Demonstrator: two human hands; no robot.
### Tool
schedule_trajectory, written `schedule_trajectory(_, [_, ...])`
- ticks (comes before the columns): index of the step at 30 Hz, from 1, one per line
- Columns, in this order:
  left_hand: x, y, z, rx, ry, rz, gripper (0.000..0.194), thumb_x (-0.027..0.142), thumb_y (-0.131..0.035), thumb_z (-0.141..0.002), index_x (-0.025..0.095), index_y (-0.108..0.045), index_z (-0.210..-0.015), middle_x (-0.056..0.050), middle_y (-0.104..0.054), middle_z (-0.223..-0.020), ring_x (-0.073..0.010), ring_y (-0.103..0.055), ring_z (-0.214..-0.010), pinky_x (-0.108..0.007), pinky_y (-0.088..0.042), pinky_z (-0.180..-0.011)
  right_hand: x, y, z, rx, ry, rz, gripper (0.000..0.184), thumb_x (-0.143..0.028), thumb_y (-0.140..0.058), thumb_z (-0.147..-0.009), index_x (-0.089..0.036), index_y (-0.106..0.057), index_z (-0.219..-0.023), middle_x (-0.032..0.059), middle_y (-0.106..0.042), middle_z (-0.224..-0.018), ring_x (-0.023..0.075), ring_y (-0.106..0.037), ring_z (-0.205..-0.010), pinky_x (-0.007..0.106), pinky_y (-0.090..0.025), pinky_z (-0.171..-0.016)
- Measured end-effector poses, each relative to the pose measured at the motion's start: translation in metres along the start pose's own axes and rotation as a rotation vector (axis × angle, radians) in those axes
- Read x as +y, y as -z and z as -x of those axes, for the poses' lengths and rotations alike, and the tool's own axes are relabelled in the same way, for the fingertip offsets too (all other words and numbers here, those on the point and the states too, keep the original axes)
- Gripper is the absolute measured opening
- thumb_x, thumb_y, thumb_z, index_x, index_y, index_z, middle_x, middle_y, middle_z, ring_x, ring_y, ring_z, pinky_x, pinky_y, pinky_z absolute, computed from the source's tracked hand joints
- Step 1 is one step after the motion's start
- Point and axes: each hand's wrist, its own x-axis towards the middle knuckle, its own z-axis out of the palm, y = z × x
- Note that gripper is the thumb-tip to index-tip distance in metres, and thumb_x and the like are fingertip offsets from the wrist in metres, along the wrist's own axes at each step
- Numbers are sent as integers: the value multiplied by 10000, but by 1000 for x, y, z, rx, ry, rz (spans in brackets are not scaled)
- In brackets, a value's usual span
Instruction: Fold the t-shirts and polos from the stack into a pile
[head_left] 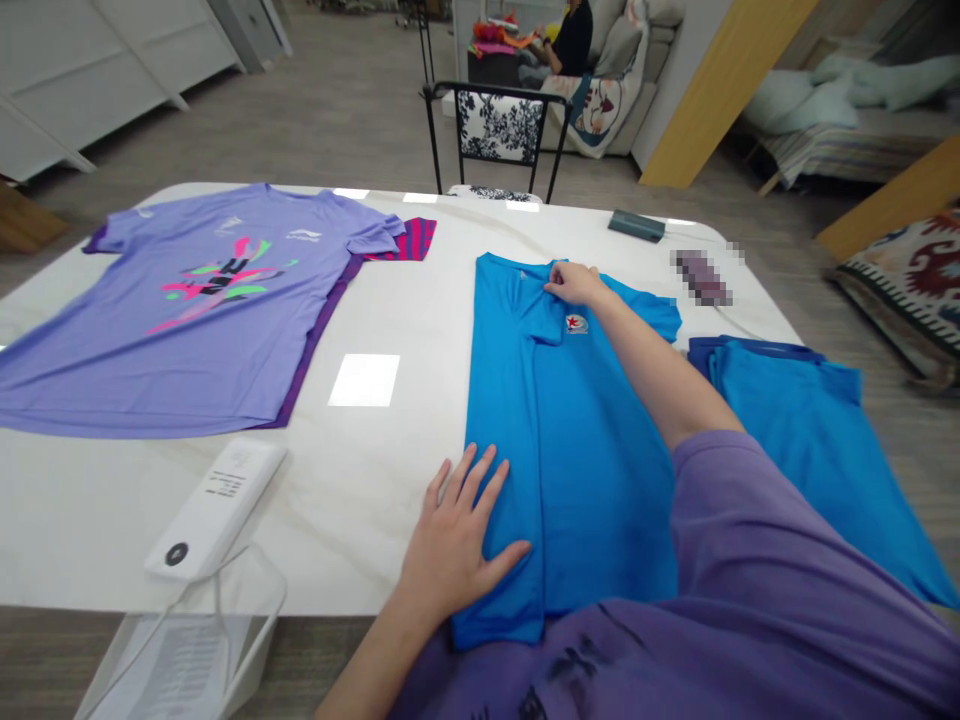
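The blue shirt [592, 440] lies on the right half of the white table [360, 480], with its left side folded in over the middle so the fold makes a straight edge down that side. The left hand [457, 540] rests flat on that folded edge near the hem, fingers spread wide, holding nothing. The right hand [574, 283] reaches up to the collar end, fingers pinched narrow on the fabric there, just above the little star badge [576, 323].

To the right lies another blue garment [817, 450], partly hanging off the table edge. A purple shirt [202, 310] is spread flat on the left side, well apart from the blue one (a striped pink bit peeks out beside its sleeve). A white box [217, 505] sits near the front edge, and a dark case [636, 225] at the far side.
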Motion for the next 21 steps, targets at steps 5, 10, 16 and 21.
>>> schedule_trajectory(5, [3,2,3,-33,12,16,970,753,-591,-1080,273,-287,-1865,-96,-266,-1924,-379,-236,-1800,-642,-272,-1446,-18,-8,37,199,-4,-87,449,-401,-607,-1140,-88,-641,-1460,259,-632,-1565,439,-514,-1491,646,-358,-1289])
schedule_trajectory(10, [28,-1,15,-36,42,55,843,586,-535,-1150,285,-235,-1878,-76,-208,-1939,-350,-169,-1817,-625,-186,-1484,-53,-7,149,92,239,-133,618,-516,-618,-1152,-79,-566,-1585,245,-522,-1674,495,-406,-1585,671,-270,-1333])
schedule_trajectory(16, [47,-5,25,-81,0,91,817,614,-529,-1140,295,-312,-1860,-96,-305,-1916,-390,-256,-1792,-643,-214,-1467,-36,21,360,-140,365,-191,504,-582,-637,-1116,-231,-707,-1471,140,-712,-1523,375,-700,-1347,488,-497,-1164])
schedule_trajectory(21, [33,20,-47,5,20,192,658,658,-512,-1141,221,-636,-1617,-205,-650,-1595,-423,-637,-1475,-617,-519,-1223,35,10,500,-96,-86,-355,404,-610,-611,-1097,-285,-743,-1298,73,-848,-1136,274,-805,-957,374,-579,-780])
